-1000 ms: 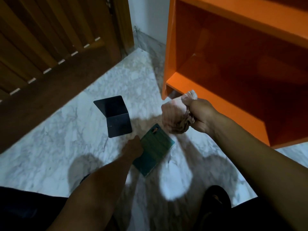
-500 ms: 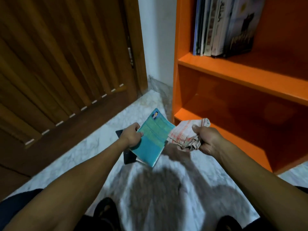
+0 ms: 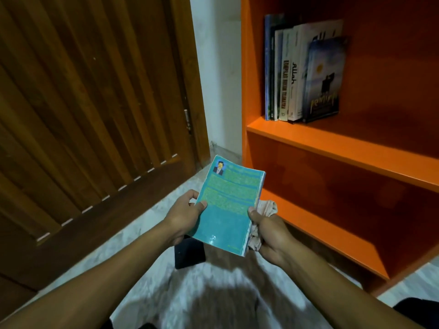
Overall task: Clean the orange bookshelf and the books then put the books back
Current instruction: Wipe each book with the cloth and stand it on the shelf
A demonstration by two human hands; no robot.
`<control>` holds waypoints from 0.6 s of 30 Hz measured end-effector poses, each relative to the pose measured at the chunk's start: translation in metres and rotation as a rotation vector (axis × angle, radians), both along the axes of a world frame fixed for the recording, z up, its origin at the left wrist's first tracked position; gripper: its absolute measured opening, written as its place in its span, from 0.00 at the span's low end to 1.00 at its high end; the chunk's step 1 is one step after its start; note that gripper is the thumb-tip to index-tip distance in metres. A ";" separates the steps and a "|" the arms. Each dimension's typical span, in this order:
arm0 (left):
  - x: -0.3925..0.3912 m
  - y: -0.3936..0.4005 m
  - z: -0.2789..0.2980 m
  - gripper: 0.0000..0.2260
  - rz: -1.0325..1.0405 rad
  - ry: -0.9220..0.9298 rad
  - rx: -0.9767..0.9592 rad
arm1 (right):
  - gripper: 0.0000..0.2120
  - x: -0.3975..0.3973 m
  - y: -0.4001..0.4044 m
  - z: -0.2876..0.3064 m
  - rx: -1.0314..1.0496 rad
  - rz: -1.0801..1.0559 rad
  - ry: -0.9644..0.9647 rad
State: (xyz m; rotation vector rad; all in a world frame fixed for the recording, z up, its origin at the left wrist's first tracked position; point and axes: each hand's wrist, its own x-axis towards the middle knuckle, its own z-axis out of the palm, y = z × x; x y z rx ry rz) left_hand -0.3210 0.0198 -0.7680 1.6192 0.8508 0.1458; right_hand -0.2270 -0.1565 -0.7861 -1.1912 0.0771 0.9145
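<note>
Both hands hold a teal book (image 3: 226,207) up over the marble floor (image 3: 166,288), back cover facing up w/ a small portrait at its top left corner. Left hand (image 3: 184,217) grips the book's left edge, thumb on the cover, fingers curled under. Right hand (image 3: 268,230) grips the right edge, thumb on the cover, and the same grip also has a crumpled pale cloth (image 3: 266,210) bunched against the page edges, cloth sticking out above and below the fist. Book sits just in front of the orange bookshelf (image 3: 332,148), near the left end of its lower compartment, not touching it as far as can be told. Upper shelf carries a row of upright books (image 3: 301,74) at its left end, close to the side wall; outermost one leans a bit, dark cover w/ a sun and a figure. Rest of that shelf is in shadow. On the floor below the hands lies a dark flat object (image 3: 190,255), partly hidden by the left wrist; can't tell what it is. Brown wooden door (image 3: 83,115) fills the left side, white wall strip (image 3: 218,67) between door and shelf.
</note>
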 end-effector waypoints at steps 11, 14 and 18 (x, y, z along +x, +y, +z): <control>0.005 -0.003 -0.001 0.09 0.035 -0.130 -0.118 | 0.11 0.015 -0.012 -0.003 0.078 0.124 -0.048; 0.004 -0.002 0.008 0.12 0.030 -0.237 -0.215 | 0.13 0.018 -0.011 -0.004 0.058 0.211 -0.087; 0.001 -0.003 0.015 0.11 0.038 -0.312 -0.190 | 0.15 0.018 -0.007 -0.006 -0.005 0.148 -0.079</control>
